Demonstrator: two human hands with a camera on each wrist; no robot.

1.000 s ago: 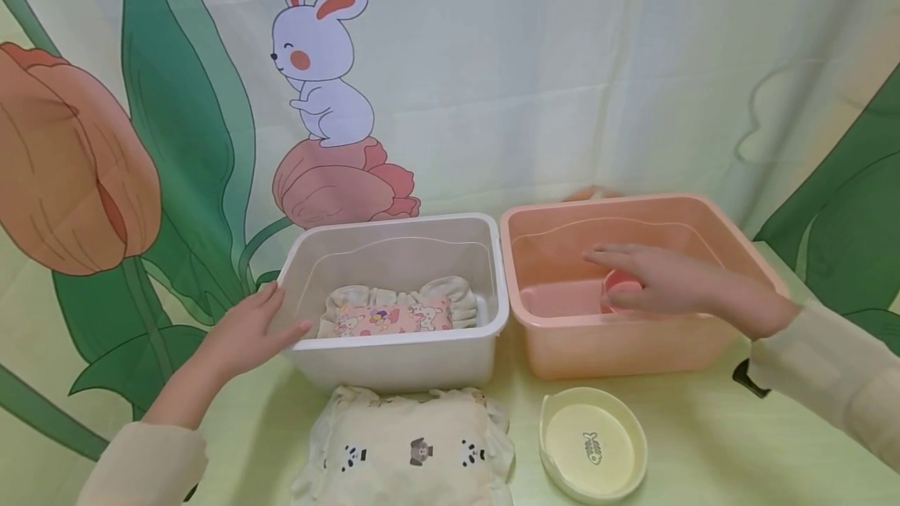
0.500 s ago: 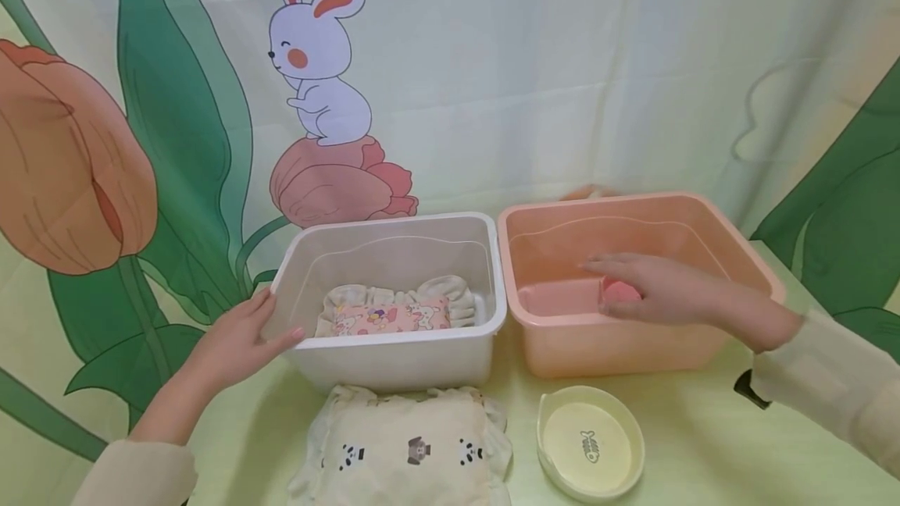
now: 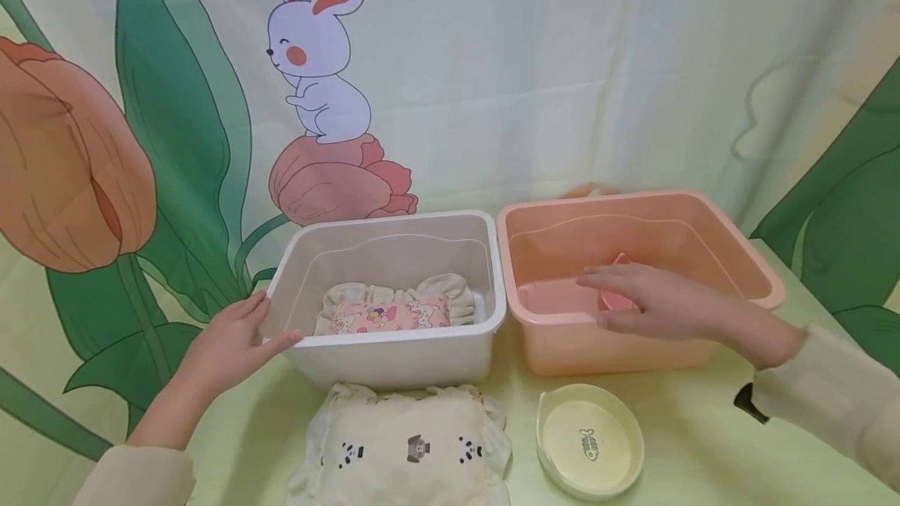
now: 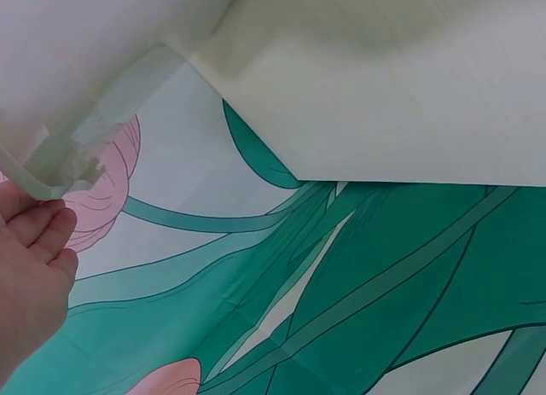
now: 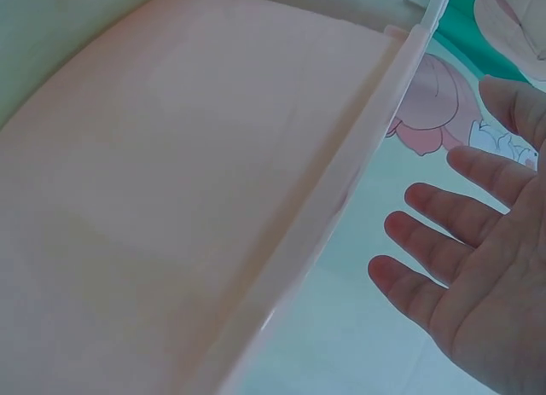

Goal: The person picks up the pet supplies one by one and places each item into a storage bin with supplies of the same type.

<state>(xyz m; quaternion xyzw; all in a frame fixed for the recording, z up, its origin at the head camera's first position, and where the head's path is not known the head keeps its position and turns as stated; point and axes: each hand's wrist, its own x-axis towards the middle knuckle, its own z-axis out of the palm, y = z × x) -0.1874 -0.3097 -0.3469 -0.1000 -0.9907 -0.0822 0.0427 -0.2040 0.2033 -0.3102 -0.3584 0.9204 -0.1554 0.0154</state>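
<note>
A white plastic bin (image 3: 394, 361) stands left of centre; a small pink ruffled pillow (image 3: 394, 317) printed with rabbits lies inside. My left hand (image 3: 228, 346) holds its near left corner, thumb over the rim; in the left wrist view, bent fingers (image 4: 51, 229) sit right under the lip. To the right is a peach bin (image 3: 626, 350) with a pink bowl (image 3: 613, 301) inside, partly covered by my right hand (image 3: 664, 303). That hand is over the near side with fingers extended. In the right wrist view, its spread fingers (image 5: 444, 207) hold nothing.
In front of the white bin lies a cream ruffled pillow (image 3: 415, 475) with animal faces. A pale yellow bowl (image 3: 591, 443) sits right of it on the light green table (image 3: 696, 443). Behind the bins hangs a printed cloth (image 3: 492, 100).
The pink bowl shows a different side and a pointed rim tip now. My right hand is slightly lower and nearer me. My left hand has shifted slightly left along with the view.
</note>
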